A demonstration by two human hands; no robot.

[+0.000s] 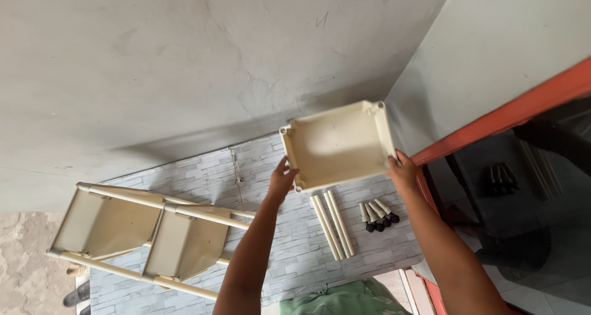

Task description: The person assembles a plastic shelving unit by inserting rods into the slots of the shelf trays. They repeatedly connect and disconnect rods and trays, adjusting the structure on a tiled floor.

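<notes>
Gripping a cream plastic tray [335, 144] from opposite sides, both hands held it up in the air, well above the floor mat [289, 253] with its grey brick pattern. The left hand [282, 181] was clamped on the tray's near-left corner, thumb on the rim and fingers hidden behind the wall. The right hand [403, 170] was closed on the near-right corner in the same way. The tray therefore lay between the two hands and a little beyond them, away from the person, its hollow side turned toward the camera and its short corner sockets showing. Its longer edge ran across from hand to hand, tilted slightly up to the right; neither hand was the nearer, each touching its own corner.

Directly below the tray, on the mat, lay three cream tubes [332, 224] side by side, pointing roughly away from the person, and just right of them a small bunch of caster legs [377, 215] with black wheels. Well apart to the left lay a partly built rack [144, 235], two trays joined by long tubes, resting on its side.
</notes>
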